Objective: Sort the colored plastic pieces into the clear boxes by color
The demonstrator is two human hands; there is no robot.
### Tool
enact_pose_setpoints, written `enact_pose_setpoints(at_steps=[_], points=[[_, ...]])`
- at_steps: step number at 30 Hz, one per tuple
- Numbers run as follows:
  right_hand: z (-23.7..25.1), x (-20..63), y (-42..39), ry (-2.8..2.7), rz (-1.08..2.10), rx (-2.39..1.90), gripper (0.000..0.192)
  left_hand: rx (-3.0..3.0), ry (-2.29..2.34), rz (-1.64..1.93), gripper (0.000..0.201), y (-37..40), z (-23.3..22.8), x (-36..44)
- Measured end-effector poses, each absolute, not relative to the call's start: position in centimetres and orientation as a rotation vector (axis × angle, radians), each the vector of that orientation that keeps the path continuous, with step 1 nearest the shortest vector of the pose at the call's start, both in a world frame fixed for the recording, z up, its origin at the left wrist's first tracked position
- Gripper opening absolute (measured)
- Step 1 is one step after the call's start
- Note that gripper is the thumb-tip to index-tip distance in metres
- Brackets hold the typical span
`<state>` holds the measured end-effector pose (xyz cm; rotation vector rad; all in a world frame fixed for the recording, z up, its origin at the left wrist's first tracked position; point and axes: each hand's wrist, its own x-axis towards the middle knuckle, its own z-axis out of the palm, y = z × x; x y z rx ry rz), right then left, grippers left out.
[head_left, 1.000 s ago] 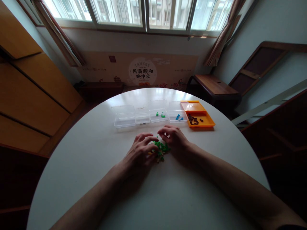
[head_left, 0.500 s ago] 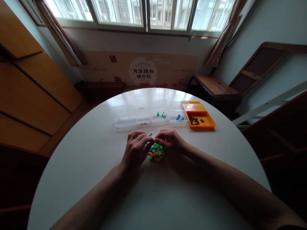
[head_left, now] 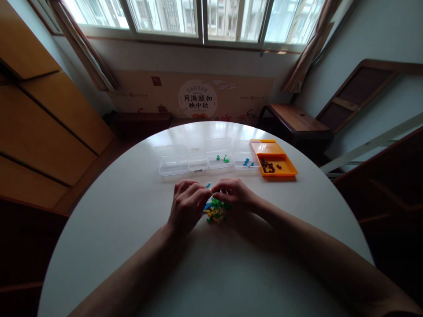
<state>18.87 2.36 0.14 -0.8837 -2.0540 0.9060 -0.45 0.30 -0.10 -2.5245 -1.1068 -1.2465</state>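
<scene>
While the small pile of beads [head_left: 216, 210] lies on the white table [head_left: 132, 229], one tiny piece is pinched between both hands above it, left hand [head_left: 185, 207] and right hand [head_left: 235, 197] closed tight; pulling should be done gently.

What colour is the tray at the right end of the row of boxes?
Orange: the tray shows best in the head view.

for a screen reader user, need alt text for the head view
Two hands, left hand and right hand, meet fingertip to fingertip over a pile of small coloured pieces on a white round table. Beyond stand clear boxes and an orange tray.
</scene>
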Motion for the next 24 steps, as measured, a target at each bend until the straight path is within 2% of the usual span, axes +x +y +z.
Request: enact_pose_setpoints(at_steps=[5, 13, 18, 24], points=[[0.0, 19.2, 2.9, -2.105, 0.826, -0.882, 0.013, -2.535, -1.186, -1.286, 0.005, 0.3, -0.1, -0.5], [2.4, 20.5, 8.9, -1.94, 0.363, -1.207, 0.012, -2.434, -1.439, -1.448, 0.002, 0.6, 0.1, -0.6], [2.0, 20.7, 10.8, -1.798, 0.382, -1.257, 0.025, -2.404, -1.563, -1.529, 0.005, 0.8, 0.1, -0.8], [0.1, 21.0, 7.7, -1.944, 0.406, -1.191, 0.018, -2.377, -1.651, -1.568, 0.01, 1.1, 0.0, -1.0]])
